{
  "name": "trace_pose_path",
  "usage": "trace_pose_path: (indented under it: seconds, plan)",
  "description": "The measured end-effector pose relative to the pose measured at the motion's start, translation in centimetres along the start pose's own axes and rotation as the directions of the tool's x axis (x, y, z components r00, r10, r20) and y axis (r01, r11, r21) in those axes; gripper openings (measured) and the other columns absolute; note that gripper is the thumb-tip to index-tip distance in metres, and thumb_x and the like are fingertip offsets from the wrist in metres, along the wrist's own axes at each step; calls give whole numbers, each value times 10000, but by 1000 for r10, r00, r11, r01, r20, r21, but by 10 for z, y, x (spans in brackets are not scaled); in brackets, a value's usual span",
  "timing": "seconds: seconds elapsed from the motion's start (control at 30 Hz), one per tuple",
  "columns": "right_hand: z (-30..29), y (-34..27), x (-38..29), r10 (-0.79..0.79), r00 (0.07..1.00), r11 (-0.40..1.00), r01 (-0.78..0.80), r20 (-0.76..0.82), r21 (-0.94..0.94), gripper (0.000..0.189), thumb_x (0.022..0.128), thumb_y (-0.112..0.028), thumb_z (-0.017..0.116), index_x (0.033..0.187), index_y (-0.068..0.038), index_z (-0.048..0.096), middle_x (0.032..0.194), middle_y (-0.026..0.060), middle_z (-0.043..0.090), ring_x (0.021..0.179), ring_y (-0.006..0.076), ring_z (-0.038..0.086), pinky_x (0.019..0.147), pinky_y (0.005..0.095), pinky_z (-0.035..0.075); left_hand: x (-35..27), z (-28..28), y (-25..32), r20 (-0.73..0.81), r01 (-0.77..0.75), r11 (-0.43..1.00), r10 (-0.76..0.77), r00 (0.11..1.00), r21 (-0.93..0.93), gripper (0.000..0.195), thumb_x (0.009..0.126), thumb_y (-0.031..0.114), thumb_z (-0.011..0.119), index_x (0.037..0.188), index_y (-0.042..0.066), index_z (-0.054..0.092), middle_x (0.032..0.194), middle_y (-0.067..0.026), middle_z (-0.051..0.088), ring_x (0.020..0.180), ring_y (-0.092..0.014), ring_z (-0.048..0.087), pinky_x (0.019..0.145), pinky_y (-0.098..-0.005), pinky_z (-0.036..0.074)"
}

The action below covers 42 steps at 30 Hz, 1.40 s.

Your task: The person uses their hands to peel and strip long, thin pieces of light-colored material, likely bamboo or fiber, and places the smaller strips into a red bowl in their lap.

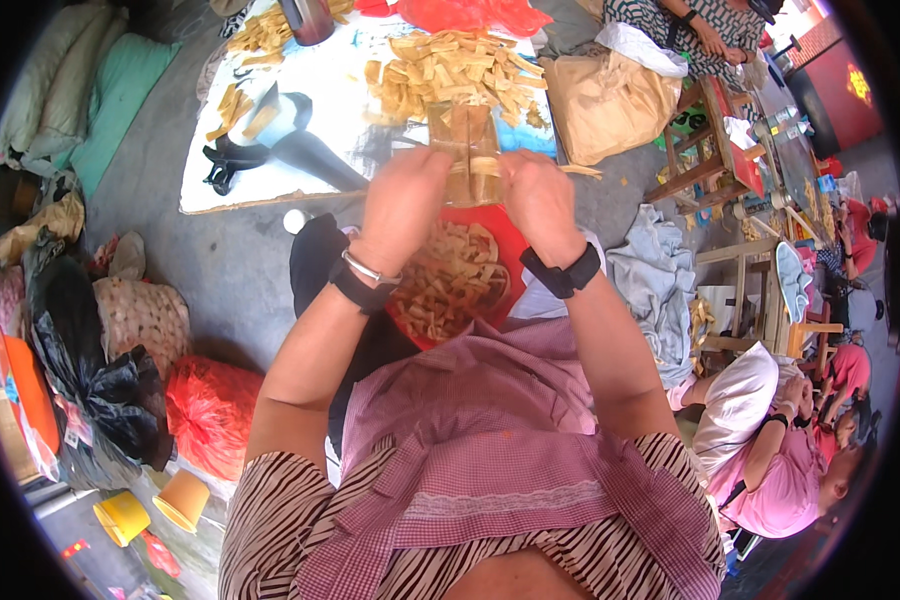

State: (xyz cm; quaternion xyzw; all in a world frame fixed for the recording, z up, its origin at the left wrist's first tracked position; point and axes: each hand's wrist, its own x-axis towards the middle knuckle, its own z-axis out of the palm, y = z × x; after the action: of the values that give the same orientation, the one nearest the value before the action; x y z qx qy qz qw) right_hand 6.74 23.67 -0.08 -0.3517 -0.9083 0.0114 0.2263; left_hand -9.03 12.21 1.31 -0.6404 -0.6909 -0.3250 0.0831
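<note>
A brown wooden block (461, 131) with a lengthwise groove lies at the table's near edge, jutting out over a red basin (521, 281). Across the block runs a pale yellow strip (484, 166), which looks like dried plant or food material. My left hand (405, 199) is curled at the block's left edge, by the strip's left end. At the right edge my right hand (541, 201) is closed on the other end. My fingertips are mostly hidden behind my knuckles. Cut pale pieces (454, 281) fill the basin below, between my legs.
On the white-topped table (330, 135) lie a heap of yellow strips (457, 71), a dark tumbler (306, 19) and a red plastic bag (465, 15). A brown paper sack (611, 101) stands right of it. Stuffed bags (214, 416) line the left. A person (772, 465) sits at right.
</note>
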Motion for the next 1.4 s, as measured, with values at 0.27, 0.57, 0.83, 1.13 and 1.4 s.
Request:
trace_pose_path:
  seconds: [0.27,0.57,0.83,1.13,1.4]
  plan:
    - [-49,19,-42,128,676,67,-736,726,674,281,947,-224,536,1102,3,592,877,64,633,742,105,596,655,239,510,-48,-38,-2,700,732,-8,-299,648,-681,211,975,140,462,1062,2,595,987,-57,645,824,-110,610,723,-252,492]
    - [-66,-23,-88,-278,504,-247,-860,818,446,274,949,-161,518,1143,30,552,954,119,632,828,174,623,729,281,526,-78,-42,49,164,-74,959,122,979,-274,361,699,-62,626,1041,51,615,1301,-156,466,1149,-341,491,938,-391,438]
    - [-66,-23,-97,-310,455,-301,-880,835,368,257,952,-161,513,1122,28,552,937,118,635,790,164,618,705,283,534,-78,-46,54,176,-227,915,297,939,-333,341,703,27,632,1043,52,620,1276,-112,510,1131,-312,524,926,-377,471]
    - [-70,8,-99,-420,451,-228,-893,788,389,226,941,-170,528,1071,11,570,864,69,623,757,114,594,660,244,503,-86,-36,12,18,46,964,-43,999,-260,164,791,-48,597,934,25,631,929,-110,645,889,-290,625,763,-341,511]
    - [-54,-21,-106,-92,837,67,-536,540,842,288,918,-53,506,1198,2,545,1072,97,635,855,179,618,756,288,496,-112,-11,55,744,729,352,-118,657,-587,140,917,120,574,951,11,655,792,-41,665,672,-109,612,603,-240,487]
